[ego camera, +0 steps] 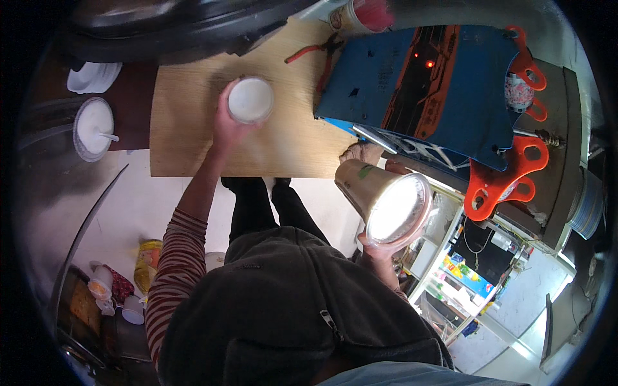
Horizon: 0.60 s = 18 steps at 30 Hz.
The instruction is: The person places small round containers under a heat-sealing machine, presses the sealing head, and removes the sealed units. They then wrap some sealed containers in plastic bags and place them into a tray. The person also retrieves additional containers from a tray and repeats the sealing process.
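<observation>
My left hand is wrapped around a round cup over the wooden tabletop. The cup's top looks white; whether that is a cover or its contents I cannot tell, nor whether its base touches the wood. On the other side, my right hand grips a large beige cup near its rim. This cup is tilted, its top turned towards me and glaring white with reflected light. Just beyond it stands a blue cup-sealing machine with red lights lit and orange brackets at its end.
Red-handled pliers lie against the machine. A cup with pink contents is behind them. A large black rounded appliance overhangs the far edge. At left are a bowl of white contents with a spoon and stacked white containers.
</observation>
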### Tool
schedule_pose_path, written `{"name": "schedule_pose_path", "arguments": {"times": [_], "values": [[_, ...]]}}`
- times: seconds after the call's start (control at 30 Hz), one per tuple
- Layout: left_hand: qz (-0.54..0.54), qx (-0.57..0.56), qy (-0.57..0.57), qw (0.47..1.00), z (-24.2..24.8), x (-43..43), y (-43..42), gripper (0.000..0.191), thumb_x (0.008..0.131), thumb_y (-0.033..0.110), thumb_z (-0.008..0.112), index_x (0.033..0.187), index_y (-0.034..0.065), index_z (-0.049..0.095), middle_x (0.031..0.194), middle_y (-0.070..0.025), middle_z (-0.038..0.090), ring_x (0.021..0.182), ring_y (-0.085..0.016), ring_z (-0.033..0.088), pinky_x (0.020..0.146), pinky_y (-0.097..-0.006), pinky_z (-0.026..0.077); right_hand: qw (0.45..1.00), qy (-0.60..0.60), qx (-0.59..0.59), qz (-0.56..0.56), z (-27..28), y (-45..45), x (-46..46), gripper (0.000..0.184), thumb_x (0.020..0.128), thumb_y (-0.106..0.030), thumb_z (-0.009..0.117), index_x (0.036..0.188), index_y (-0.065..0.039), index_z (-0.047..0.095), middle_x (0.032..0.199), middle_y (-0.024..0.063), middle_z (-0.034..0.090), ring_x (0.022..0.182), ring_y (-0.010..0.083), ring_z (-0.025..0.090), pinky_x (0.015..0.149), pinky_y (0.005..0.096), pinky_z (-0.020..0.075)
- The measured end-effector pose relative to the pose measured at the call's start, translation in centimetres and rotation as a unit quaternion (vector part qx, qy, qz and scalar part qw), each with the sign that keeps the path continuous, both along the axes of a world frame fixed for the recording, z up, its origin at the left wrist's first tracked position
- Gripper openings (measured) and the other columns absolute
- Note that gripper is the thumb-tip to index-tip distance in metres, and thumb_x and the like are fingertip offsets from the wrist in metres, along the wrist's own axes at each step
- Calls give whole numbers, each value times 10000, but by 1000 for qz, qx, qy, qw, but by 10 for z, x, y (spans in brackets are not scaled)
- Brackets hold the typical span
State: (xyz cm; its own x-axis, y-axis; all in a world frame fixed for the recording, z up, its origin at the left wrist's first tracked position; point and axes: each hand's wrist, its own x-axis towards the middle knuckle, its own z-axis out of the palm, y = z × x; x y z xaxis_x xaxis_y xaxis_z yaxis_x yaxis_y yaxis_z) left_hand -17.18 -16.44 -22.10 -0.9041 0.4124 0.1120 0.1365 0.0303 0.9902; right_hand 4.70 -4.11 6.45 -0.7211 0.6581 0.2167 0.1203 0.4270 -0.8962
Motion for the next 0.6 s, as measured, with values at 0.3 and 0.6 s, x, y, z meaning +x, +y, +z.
{"name": "schedule_pose_path", "arguments": {"times": [0.3, 0.6], "values": [[-45, 12, -284, 958, 123, 83, -67, 602, 908, 80, 672, 1454, 41, 420, 1443, -169, 506, 1309, -275, 531, 1085, -415, 459, 990, 22, 115, 76, 30, 7, -10, 1164, 551, -398, 928, 1447, 71, 352, 1345, 215, 502, 1235, 334, 553, 1052, 456, 448], [-327, 157, -266, 893, 253, 136, 2, 555, 1071, 408, 439, 1516, 88, 351, 1530, -117, 426, 1415, -251, 412, 1176, -436, 351, 987, 77, -54, 133, 13, 9, 16, 1043, 584, -163, 947, 1433, 23, 372, 1368, 162, 501, 1292, 276, 518, 1112, 415, 411]]}}
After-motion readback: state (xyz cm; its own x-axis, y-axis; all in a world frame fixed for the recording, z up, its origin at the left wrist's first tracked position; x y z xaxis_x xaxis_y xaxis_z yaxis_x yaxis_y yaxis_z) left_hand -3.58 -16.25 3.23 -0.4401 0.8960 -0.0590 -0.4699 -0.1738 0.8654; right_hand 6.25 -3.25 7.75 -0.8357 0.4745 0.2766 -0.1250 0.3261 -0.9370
